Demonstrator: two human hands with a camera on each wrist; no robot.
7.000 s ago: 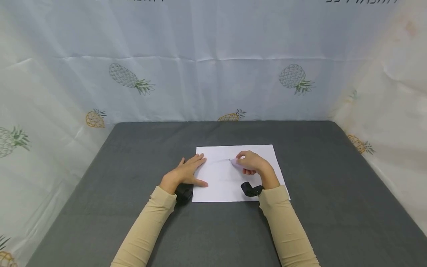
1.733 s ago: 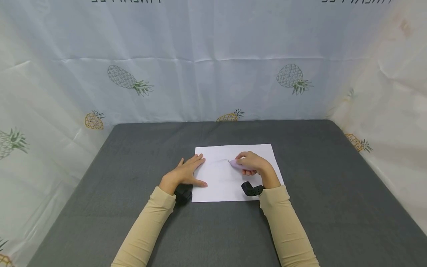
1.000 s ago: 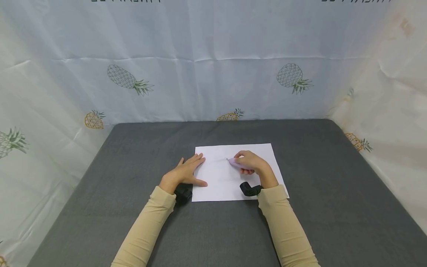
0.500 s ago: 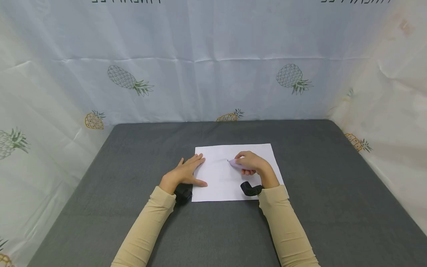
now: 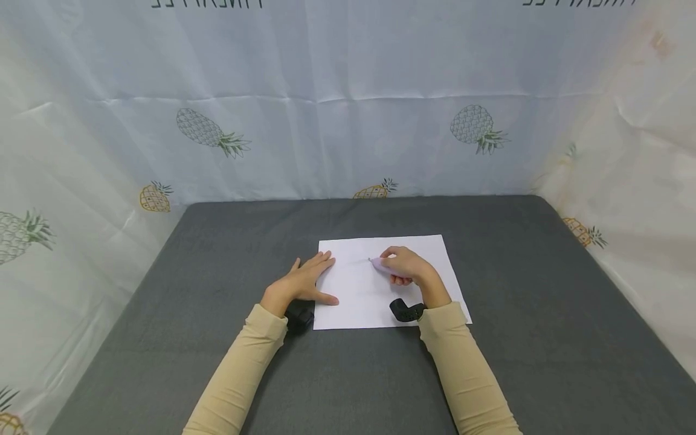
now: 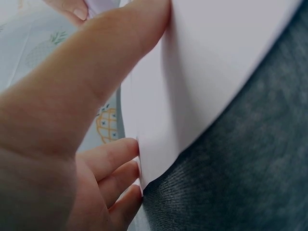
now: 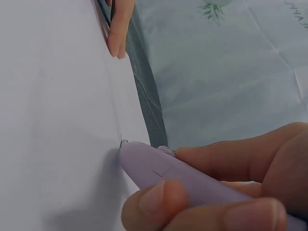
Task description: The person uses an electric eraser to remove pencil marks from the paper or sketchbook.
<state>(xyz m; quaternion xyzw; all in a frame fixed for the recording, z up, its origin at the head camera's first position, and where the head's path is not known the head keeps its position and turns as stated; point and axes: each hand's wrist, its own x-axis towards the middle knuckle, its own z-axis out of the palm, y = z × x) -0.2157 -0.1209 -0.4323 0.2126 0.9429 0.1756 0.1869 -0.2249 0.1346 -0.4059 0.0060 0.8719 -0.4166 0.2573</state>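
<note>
- Here you're wearing beige on both arms, your long left sleeve [image 5: 234,374] creasing into soft folds.
- Your right sleeve [image 5: 467,374] is matching it, wrinkling too, and finishing in a wide, plain cuff [image 5: 441,315].
- Now at your right wrist, a black, bent, rounded device [image 5: 405,310] is jutting out!
- Your left wrist is sporting a dark unit [image 5: 299,318], its outline blurring.
- Your left hand [image 5: 302,280] and right hand [image 5: 410,266] are going bare.

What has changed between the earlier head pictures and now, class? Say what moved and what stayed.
The right hand, with the lilac tool it grips, has shifted very slightly left over the white paper. Nothing was taken up or let go. The left hand stays spread at the paper's left edge; the paper lies as before.
</note>
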